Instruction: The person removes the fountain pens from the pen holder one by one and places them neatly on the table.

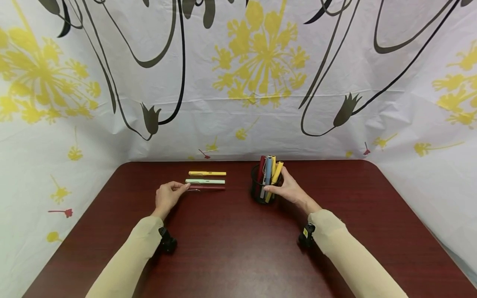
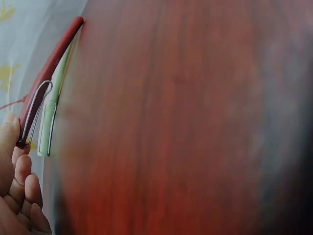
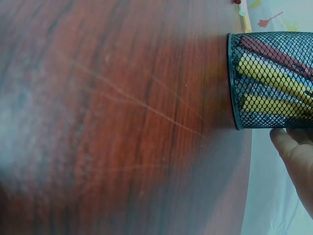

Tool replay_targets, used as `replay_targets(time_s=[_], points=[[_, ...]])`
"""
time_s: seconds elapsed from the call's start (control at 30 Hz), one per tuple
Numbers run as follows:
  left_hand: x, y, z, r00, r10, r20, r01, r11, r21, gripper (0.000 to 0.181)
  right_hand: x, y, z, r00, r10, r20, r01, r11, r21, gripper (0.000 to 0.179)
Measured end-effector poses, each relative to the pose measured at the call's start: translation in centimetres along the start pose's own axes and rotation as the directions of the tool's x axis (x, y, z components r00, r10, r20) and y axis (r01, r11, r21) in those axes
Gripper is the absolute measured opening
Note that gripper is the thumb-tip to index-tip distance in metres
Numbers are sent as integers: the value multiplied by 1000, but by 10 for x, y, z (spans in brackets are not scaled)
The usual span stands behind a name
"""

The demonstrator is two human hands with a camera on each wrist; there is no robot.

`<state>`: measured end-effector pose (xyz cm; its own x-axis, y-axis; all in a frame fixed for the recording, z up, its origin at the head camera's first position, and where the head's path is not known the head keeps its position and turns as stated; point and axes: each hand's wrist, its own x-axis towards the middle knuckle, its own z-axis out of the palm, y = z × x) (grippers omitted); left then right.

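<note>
With thumb and fingertips my left hand pinches one end of a dark red pen. In the left wrist view this pen shows its silver wire clip, and the mint green pen lies just beyond it. In the head view the mint green pen and a yellow pen lie roughly parallel behind the red one. My right hand holds the black mesh pen holder by its right side, thumb toward the front. Dark red, blue and yellow pens stand inside, leaning.
The dark reddish-brown table reaches back to a patterned white cloth behind it. The pen holder stands near the table's back edge, right of the row of pens.
</note>
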<state>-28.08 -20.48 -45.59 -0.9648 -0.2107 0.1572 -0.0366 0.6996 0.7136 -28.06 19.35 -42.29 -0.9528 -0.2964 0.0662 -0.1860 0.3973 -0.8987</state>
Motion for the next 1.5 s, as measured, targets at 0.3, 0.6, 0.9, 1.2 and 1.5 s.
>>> replay_targets(time_s=[0.3, 0.6, 0.9, 1.2, 1.5], points=[[10, -7, -3, 994, 97, 48, -99, 995, 23, 37, 0, 1, 0, 1000, -15, -6, 15, 1000, 1, 103], [17, -14, -6, 982, 148, 116, -151, 988, 15, 30, 2, 3, 1, 999, -37, -6, 38, 999, 29, 97], [24, -21, -10, 963, 200, 180, -205, 979, 11, 28, 2, 3, 1, 999, -34, -12, 34, 999, 17, 99], [30, -19, -13, 953, 199, 229, -216, 975, 52, 28, 1, 3, 0, 1000, -15, -10, 15, 1000, -2, 102], [36, -16, -13, 941, 209, 265, -241, 966, 95, 27, 2, 0, 1, 999, -41, 0, 41, 997, 66, 92]])
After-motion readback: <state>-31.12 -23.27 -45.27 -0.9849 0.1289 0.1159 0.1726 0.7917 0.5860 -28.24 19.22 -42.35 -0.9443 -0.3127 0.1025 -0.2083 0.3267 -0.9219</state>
